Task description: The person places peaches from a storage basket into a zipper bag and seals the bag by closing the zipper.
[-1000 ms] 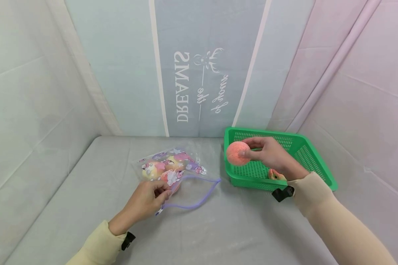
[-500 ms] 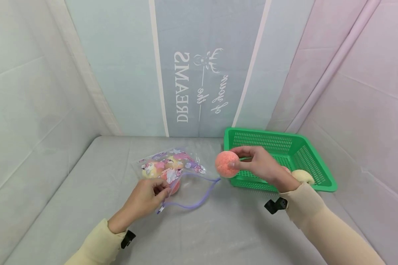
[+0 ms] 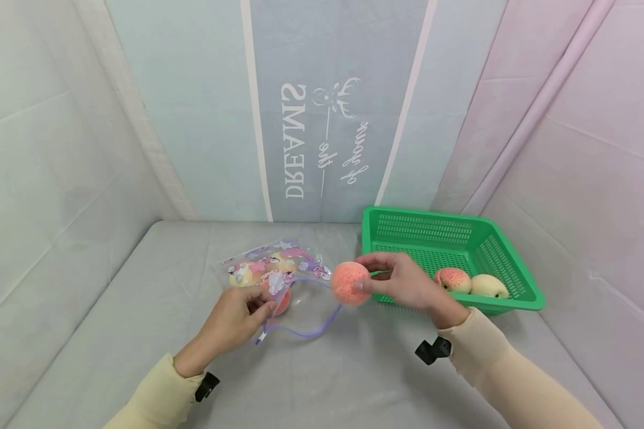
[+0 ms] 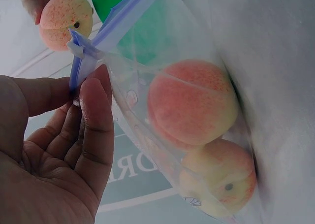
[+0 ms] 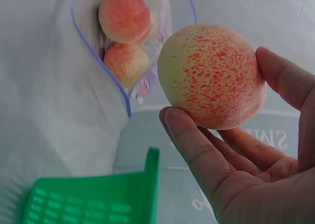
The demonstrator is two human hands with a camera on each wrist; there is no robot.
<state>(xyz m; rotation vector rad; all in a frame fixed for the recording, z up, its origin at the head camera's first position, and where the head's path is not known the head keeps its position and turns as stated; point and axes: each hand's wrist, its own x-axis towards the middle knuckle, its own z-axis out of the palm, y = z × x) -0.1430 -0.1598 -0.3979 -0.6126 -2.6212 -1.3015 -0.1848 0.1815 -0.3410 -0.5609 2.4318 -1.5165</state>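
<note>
My right hand (image 3: pixel 402 283) holds a speckled pink-and-yellow peach (image 5: pixel 214 76) between thumb and fingers, beside the mouth of a clear zip bag (image 3: pixel 311 307). The left hand (image 3: pixel 236 316) pinches the bag's purple zip edge, and its mouth gapes to the right. Inside the bag lie several peaches; the left wrist view shows a redder peach (image 4: pixel 192 103) and a paler peach (image 4: pixel 219 177) behind the clear plastic. Cartoon prints on the bag partly hide them in the head view.
A green basket (image 3: pixel 372 238) stands at the right, with a speckled red peach (image 3: pixel 452 279) and a pale yellow peach (image 3: pixel 488 286) in its near right part. Grey cloth (image 3: pixel 322 387) covers the table. A printed curtain (image 3: pixel 327 47) hangs behind.
My right hand has carried the peach out from over the basket, leftward and nearer, to the bag's mouth. Two peaches in the basket have come into view. The left hand has hardly moved.
</note>
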